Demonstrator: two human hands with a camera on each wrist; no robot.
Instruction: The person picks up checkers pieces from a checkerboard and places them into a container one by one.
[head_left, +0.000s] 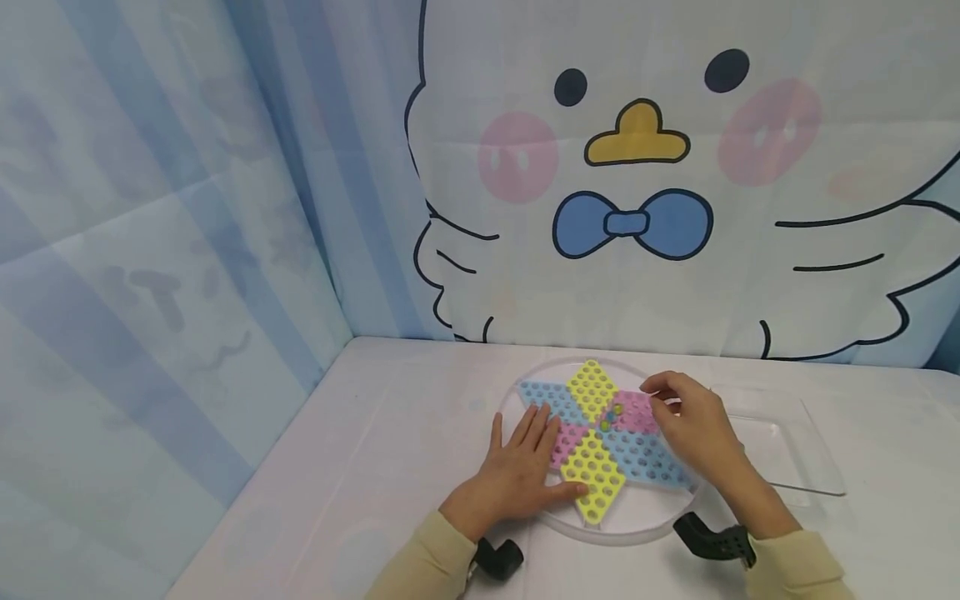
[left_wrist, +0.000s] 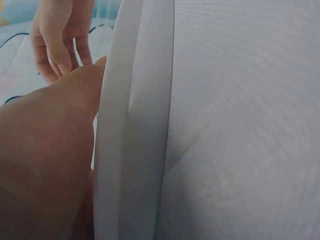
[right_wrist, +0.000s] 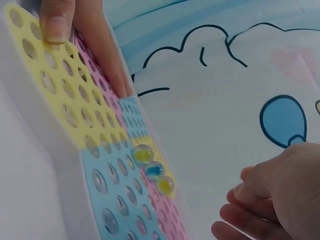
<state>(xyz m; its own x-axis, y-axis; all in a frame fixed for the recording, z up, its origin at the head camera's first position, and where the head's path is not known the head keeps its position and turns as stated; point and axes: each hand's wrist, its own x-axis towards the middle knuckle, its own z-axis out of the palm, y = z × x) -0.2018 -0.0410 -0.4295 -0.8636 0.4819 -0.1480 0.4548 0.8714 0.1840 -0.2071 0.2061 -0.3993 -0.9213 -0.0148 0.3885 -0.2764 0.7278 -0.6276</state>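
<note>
A round white game board with a yellow, blue and pink six-pointed star of holes rests on the table. Spread over its left side, my left hand has its thumb on the near yellow point and its fingers across the pink and blue ones. My right hand hovers at the right pink point, fingers loosely bent, with nothing visible between them. Three clear marbles sit in a row near the star's middle: a yellow one, a blue one and another yellow one.
To the right of the board lies a clear plastic tray, partly behind my right forearm. The white table meets a curtain printed with a cartoon bird at the back, and a blue striped curtain hangs at the left.
</note>
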